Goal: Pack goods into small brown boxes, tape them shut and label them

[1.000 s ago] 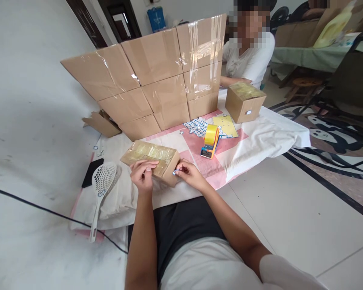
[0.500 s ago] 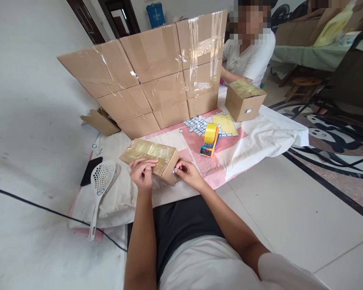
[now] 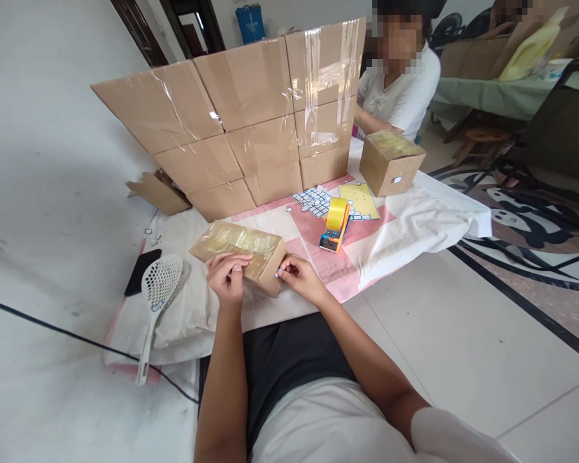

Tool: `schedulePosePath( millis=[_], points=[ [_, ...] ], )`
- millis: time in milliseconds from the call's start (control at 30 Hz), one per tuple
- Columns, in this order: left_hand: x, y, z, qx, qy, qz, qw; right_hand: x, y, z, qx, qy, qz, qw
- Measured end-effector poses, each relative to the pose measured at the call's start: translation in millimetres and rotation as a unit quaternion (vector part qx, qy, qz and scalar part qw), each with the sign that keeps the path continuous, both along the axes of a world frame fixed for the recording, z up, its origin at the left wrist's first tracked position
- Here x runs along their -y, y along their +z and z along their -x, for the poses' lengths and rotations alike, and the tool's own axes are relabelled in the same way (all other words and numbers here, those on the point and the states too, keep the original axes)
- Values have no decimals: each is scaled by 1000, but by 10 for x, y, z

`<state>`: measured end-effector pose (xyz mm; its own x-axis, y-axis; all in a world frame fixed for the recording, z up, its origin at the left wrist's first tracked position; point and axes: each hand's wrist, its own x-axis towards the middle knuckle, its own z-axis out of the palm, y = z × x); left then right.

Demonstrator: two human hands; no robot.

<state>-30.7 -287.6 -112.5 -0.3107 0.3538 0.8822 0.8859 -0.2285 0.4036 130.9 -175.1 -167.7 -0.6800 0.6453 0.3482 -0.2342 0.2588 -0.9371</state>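
A taped cardboard box (image 3: 244,242) lies near the table's front edge, with yellowish tape along its top. My left hand (image 3: 227,276) holds the box at its near long side, fingers over the top edge and thumb bent. At the box's right end, my right hand (image 3: 300,278) pinches a small white sticker with a blue edge (image 3: 278,272) between thumb and forefinger, against or very close to the cardboard. Beyond it stands an orange and blue tape dispenser (image 3: 336,225) with a yellow roll. Blue-edged white stickers (image 3: 313,202) lie behind the dispenser, beside a yellow sheet (image 3: 359,198).
A tall wall of joined cardboard boxes (image 3: 260,141) stands at the back. Another taped box (image 3: 392,164), bearing a small label, sits at the right near a person in white (image 3: 400,90). On the left are a white slotted scoop (image 3: 160,286), a black flat object (image 3: 139,273) and an open carton (image 3: 159,193).
The view has shifted very slightly. Both hands keep their places on the box, and the sticker stays at its right end.
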Motion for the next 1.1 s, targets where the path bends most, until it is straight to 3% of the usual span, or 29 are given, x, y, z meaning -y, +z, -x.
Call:
schedulePosePath(
  millis=[167,300,367,667,1000,1100],
  points=[
    [13,3,3,1,4,14,1000,-96,-81,-21,35,-88,-23,995],
    [18,10,3,-1,6,24,1000,-188,-65,-21,21,27,-28,999],
    [17,10,4,-4,5,25,1000,-202,-41,-11,18,50,-27,998],
    [20,-3,22,-12,3,36,999,-274,0,23,15,57,48,997],
    [38,40,29,-36,-27,16,999,-286,-59,7,8,63,39,997],
    [52,22,55,-41,-33,15,999,-253,-86,9,22,36,22,999]
  ],
)
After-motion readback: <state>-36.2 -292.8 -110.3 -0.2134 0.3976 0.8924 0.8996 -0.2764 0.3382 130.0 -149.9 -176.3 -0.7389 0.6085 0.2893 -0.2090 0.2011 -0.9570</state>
